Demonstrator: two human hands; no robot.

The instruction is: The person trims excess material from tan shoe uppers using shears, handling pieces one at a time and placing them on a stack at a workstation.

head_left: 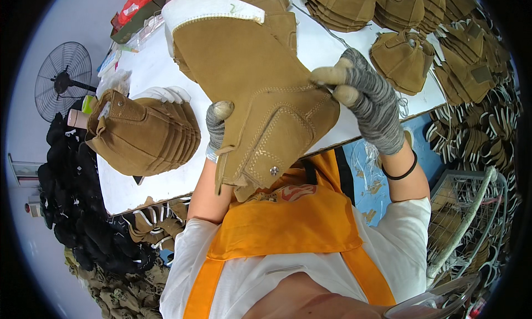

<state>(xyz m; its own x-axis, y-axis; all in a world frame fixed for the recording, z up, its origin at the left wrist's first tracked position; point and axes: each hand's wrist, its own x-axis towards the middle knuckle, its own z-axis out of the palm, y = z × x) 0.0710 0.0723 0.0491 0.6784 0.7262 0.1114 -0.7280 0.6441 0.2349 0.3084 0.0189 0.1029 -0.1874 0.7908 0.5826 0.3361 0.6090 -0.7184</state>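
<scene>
A brown suede boot upper (260,97) with pale double stitching, a metal snap and a white edging at its far end is held up over the table. My left hand (216,122), in a grey knitted glove, grips its left edge; the thumb lies on the near face and the other fingers are hidden behind. At its right edge my right hand (366,97), gloved in grey with light-coloured fingertips, has thumb and fingers closed on the suede. A nested stack of similar uppers (147,133) stands left of my left hand.
More stacked uppers (402,58) cover the white table's (124,189) far right, and another pile (280,14) lies behind the held one. A fan (64,78) stands at left beside a heap of black items (72,191). At right is a wire basket cart (460,219).
</scene>
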